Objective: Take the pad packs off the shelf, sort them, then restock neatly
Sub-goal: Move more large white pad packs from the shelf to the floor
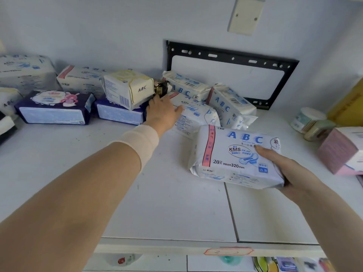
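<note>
My right hand (282, 169) grips a white and blue ABC pad pack (231, 154) by its right end, just above the white shelf (167, 193). My left hand (163, 112) reaches far back, fingers spread on another white ABC pack (196, 116) lying flat. Behind that one lean two more white ABC packs (186, 87) (229, 105). A yellow-trimmed ABC pack (127, 89) rests on a dark blue pack (119, 114). Another dark blue pack (55, 108) with a pink figure lies to the left. More white packs (82, 79) (23, 73) stand along the back left.
A black metal bracket (231, 59) is fixed to the back wall. At the right stand a small round tub (306, 118), a pink box (341, 152) and a yellow box (349, 103). The shelf's front edge carries a label (227, 251); other goods show below.
</note>
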Tool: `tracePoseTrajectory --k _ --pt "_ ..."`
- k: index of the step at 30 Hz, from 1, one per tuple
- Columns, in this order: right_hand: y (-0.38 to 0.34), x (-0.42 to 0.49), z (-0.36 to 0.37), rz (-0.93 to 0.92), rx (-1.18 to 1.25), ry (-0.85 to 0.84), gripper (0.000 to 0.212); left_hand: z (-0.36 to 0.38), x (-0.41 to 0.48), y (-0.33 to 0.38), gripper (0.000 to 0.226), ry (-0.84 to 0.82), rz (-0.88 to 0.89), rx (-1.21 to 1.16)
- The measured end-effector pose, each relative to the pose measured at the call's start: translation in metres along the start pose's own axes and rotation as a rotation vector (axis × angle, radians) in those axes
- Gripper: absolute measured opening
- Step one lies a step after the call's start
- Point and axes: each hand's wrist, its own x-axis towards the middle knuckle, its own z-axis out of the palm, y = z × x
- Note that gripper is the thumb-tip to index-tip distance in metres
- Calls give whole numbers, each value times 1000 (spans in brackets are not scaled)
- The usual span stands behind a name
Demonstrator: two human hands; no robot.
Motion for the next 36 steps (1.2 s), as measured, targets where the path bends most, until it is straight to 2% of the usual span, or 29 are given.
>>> tracePoseTrajectory --k 4,8,10,13,14,16,18,22,25,26,29,32,36 --pt "1 0 -10 -4 -5 -2 58 -3 -1 4 87 8 -73 -38" --pt "0 0 -19 4 32 -3 47 -4 3 -2 106 -67 -205 -115" --pt "-1 1 -22 7 38 1 51 -5 5 -1 102 -133 -250 -161" --pt "-1 4 -23 3 18 -10 74 -7 7 3 92 -284 -314 -389" --pt "-1 6 -23 3 19 -16 74 -9 9 2 91 -336 -337 -484" --pt "-1 9 -22 -2 40 -26 56 -13 10 -1 94 -413 -378 -639" --pt "-1 13 -20 1 66 -31 47 -13 11 -4 91 -470 -409 -681" --pt "0 19 -11 12 49 -26 51 -16 5 -6 68 -579 -385 -681" --pt "3 22 -7 17 31 -25 54 -21 -1 -8 41 -658 -345 -763" --pt "4 21 -7 18 37 -32 52 -21 -3 -10 38 -663 -340 -771" --pt "7 18 -8 24 60 -56 47 -19 -9 -14 66 -569 -327 -771" --pt "9 12 -9 18 62 -62 47 -15 -17 -14 64 -498 -316 -786" --pt "12 0 -9 0 48 -76 48 -21 -33 -14 61 -547 -305 -840"
